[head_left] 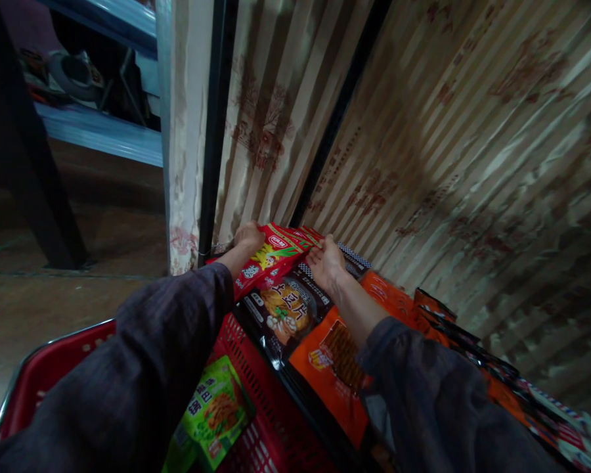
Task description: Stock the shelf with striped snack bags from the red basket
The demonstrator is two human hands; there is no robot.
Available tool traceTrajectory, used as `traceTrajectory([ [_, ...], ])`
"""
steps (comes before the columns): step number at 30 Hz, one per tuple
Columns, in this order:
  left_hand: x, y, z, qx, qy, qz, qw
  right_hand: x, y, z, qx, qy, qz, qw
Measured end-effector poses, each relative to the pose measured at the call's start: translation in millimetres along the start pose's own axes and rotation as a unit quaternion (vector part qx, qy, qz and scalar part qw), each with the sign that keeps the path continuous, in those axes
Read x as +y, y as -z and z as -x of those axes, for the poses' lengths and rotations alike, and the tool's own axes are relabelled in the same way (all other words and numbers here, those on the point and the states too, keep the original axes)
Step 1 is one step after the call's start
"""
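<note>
the left hand (249,236) grips the far end of a red snack packet (270,256), fingers curled over its edge. the right hand (328,263) lies flat, fingers spread, on the black packet (285,309) beside it. the red packet's long axis runs between the hands, above a red basket (270,420).

Both hands rest on a row of snack packets: the left hand (249,235) on the far-left packet (270,253), the right hand (326,261) beside it; a basket (270,420) below holds another packet (214,414).
</note>
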State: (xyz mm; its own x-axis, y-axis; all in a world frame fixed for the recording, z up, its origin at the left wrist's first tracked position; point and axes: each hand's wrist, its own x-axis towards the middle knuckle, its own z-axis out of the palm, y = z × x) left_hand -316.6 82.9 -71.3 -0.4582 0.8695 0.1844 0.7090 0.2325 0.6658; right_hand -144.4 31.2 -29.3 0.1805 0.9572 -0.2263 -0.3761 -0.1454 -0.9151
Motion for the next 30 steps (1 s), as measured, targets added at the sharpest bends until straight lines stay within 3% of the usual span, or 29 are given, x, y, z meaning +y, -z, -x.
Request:
traceTrajectory([
  [20, 11, -5.6, 2, -0.021, 0.098, -0.003, 0.995, 13, 3, -7, -0.034, -0.023, 0.011, 0.999],
  [25, 16, -6.2, 7, -0.005, 0.104, -0.007, 0.995, 15, 3, -8, -0.024, -0.004, 0.005, 1.000],
  [30, 20, -5.3, 13, 0.044, 0.060, -0.044, 0.996, 10, 5, -5, -0.021, 0.054, 0.018, 0.998],
])
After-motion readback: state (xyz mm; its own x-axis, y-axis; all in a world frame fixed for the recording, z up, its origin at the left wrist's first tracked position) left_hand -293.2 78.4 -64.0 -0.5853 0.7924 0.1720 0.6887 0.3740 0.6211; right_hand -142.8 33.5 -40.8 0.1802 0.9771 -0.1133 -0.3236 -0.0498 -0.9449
